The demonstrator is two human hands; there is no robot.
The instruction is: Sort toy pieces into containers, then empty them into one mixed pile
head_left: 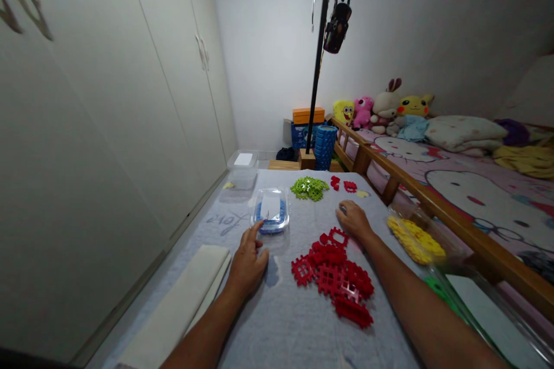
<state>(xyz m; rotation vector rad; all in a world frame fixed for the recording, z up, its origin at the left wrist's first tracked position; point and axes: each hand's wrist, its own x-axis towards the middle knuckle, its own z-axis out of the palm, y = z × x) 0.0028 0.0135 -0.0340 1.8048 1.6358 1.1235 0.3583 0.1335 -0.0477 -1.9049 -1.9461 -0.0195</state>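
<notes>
My left hand (249, 262) is at the near edge of a clear plastic box (283, 225) with a white label (270, 206) and blue pieces (282, 209) inside. Its index finger stretches to the box's front edge and seems to touch it; the thumb is apart. My right hand (355, 220) rests on the cloth with fingers curled in. A small dark grey spot shows by its fingertips, too small to name. Nearer me lies a heap of red plastic interlocking pieces (331, 277). Green interlocking pieces (309, 188) are piled beyond, with a few red pieces (350, 187) beside them.
At the table's left back stands a clear container (243, 176) with a white label. A folded off-white cloth (186, 294) lies front left. Along the right edge are boxes of yellow pieces (415, 239) and green pieces (441, 288), beside a wooden bed rail (415, 202). White cupboards (130, 127) stand left.
</notes>
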